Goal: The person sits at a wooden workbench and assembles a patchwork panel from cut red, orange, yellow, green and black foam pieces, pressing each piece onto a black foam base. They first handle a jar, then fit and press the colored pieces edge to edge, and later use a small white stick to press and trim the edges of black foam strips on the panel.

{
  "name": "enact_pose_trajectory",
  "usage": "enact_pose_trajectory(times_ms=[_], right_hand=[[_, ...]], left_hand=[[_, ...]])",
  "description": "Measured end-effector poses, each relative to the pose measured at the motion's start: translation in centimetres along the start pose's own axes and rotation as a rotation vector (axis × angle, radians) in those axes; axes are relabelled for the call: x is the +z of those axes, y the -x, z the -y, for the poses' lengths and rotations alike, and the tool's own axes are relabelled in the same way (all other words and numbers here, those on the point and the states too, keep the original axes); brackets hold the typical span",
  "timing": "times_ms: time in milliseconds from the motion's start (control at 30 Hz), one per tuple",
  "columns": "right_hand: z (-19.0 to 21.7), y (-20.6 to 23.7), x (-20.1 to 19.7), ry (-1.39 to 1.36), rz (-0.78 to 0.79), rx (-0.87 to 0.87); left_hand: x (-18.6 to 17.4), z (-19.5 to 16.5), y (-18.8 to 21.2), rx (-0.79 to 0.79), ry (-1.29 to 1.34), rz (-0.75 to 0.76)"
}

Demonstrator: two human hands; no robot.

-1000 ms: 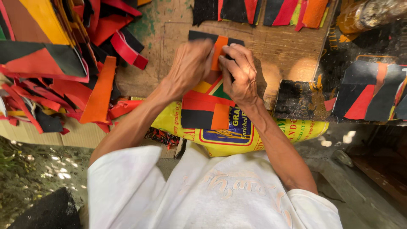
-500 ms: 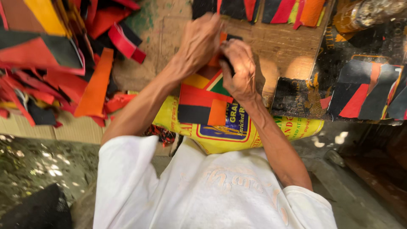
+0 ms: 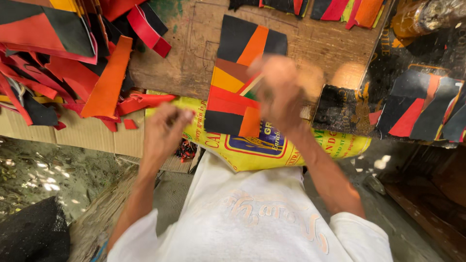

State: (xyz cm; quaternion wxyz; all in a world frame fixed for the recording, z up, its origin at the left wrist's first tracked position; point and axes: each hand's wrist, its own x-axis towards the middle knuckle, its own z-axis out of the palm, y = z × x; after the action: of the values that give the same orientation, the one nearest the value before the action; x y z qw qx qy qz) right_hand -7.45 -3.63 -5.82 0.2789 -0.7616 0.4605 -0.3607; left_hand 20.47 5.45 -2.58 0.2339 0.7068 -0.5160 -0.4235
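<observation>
A patchwork piece point(image 3: 232, 80) of black, orange, red and yellow panels lies flat on a worn wooden board point(image 3: 194, 53), its lower end over a yellow printed sack point(image 3: 291, 150). My right hand point(image 3: 281, 92) hovers over the piece's right edge. It is blurred and looks bunched; whether it holds anything is hidden by the blur. My left hand point(image 3: 165, 128) is off the piece, to its lower left, above the sack's corner, with fingers curled and nothing visible in them.
A heap of red, orange and black scraps point(image 3: 63, 58) covers the left of the board. More scraps point(image 3: 340, 7) line the far edge. Dark stitched pieces point(image 3: 422, 106) and a stained black patch point(image 3: 340, 111) lie at right, below a bottle point(image 3: 417, 14). Cardboard point(image 3: 97, 140) sits under the heap.
Both hands were together on the far end of the patchwork piece. Now the left hand has pulled back to the lower left and the right hand has dropped lower, leaving the piece uncovered.
</observation>
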Motion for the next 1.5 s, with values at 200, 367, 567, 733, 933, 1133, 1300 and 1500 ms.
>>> enact_pose_trajectory(times_ms=[200,367,567,733,933,1133,1300,1500], right_hand=[[-3.7,-5.1,-1.3,0.202,0.040,-0.028],[-1.9,-1.4,-6.6,-0.633,-0.093,0.402],[-1.3,4.7,-7.8,-0.067,-0.173,0.405],[-1.3,2.5,-3.5,0.122,-0.223,0.087],[-4.6,-0.8,1.2,-0.005,-0.199,-0.018],[-4.4,-0.6,0.9,-0.020,-0.196,0.011],[-4.0,-1.1,0.6,-0.048,-0.206,0.024],[-4.0,-0.9,0.7,-0.078,-0.194,0.028]], left_hand=[[4.6,-1.0,2.7,-0.136,0.311,0.054],[1.5,-4.2,-1.4,0.332,0.069,-0.150],[0.0,-8.0,-9.4,0.788,-0.621,-0.537],[7.8,-6.4,-10.4,0.452,-0.056,-0.069],[13.0,-4.3,-13.3,0.500,-0.232,-0.100],[12.4,-7.2,-13.9,0.590,-0.217,-0.100],[11.8,-7.3,-13.1,0.564,-0.220,-0.026],[12.0,-7.2,-13.9,0.593,-0.271,-0.006]])
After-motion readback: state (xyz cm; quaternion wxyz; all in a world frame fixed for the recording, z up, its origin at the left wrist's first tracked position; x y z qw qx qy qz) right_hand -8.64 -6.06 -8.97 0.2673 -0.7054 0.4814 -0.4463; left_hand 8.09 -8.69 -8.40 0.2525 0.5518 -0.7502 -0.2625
